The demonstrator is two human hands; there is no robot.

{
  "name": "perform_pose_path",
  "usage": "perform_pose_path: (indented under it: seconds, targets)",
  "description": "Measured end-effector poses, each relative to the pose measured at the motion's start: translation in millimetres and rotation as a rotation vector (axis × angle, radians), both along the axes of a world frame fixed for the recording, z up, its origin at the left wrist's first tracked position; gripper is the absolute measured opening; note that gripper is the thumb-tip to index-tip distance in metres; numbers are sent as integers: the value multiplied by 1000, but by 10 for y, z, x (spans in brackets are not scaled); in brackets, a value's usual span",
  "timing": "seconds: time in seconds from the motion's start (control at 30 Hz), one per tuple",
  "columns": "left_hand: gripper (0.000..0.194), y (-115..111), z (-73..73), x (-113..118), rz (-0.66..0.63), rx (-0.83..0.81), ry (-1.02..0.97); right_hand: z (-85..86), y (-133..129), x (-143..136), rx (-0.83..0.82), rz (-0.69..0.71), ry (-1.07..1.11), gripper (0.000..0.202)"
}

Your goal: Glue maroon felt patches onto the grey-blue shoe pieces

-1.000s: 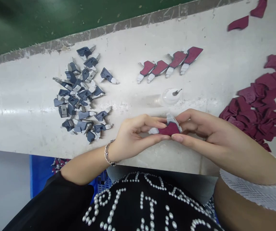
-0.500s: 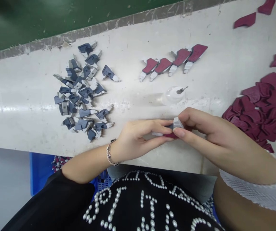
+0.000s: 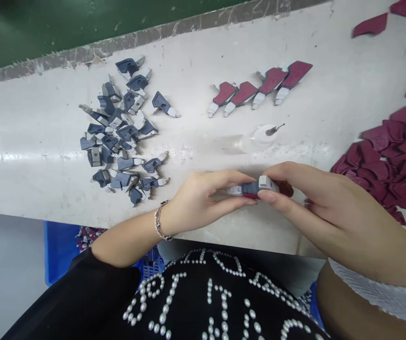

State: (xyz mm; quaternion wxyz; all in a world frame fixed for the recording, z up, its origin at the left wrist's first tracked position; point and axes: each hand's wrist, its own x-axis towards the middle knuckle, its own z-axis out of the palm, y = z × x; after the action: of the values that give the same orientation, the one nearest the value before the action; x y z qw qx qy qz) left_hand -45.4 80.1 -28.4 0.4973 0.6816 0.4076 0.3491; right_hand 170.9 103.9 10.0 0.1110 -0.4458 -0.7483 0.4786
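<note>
Between both hands is a small plastic piece (image 3: 250, 188) in dark blue and light grey, with maroon along its lower side. My left hand (image 3: 203, 198) pinches its left part between thumb and fingers. On its right end, near the raised grey block, my right hand (image 3: 305, 198) grips with thumb and forefinger. Part of the piece is hidden by the fingers. Beyond the hands stands a small white bottle (image 3: 257, 139) with a thin metal tip. Farther back lies a slanting row of similar pieces with maroon tops (image 3: 247, 92).
On the left of the white table (image 3: 195, 141) is a heap of blue-grey pieces (image 3: 117, 137), with one piece (image 3: 163, 104) apart. Maroon covers (image 3: 380, 165) are piled at the right, two lying farther back. A blue bin (image 3: 59, 250) sits below the table's front edge.
The left fingers have spread a little, so more of the held piece's blue middle shows. Both hands still hold it. The view has shifted slightly.
</note>
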Motion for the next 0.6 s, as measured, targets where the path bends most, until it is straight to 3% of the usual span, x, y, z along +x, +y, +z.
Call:
perform_pose_path:
  seconds: [0.17, 0.43, 0.6]
  targets:
    - [19, -18, -12, -13, -67, 75, 123, -31, -16, 54, 35, 74, 15, 21]
    - [14, -54, -24, 13, -110, 53, 26, -47, 32, 86, 16, 170, 59, 24]
    - [21, -8, -20, -48, -280, 31, 180, -93, 35, 99, -31, 206, -3, 24]
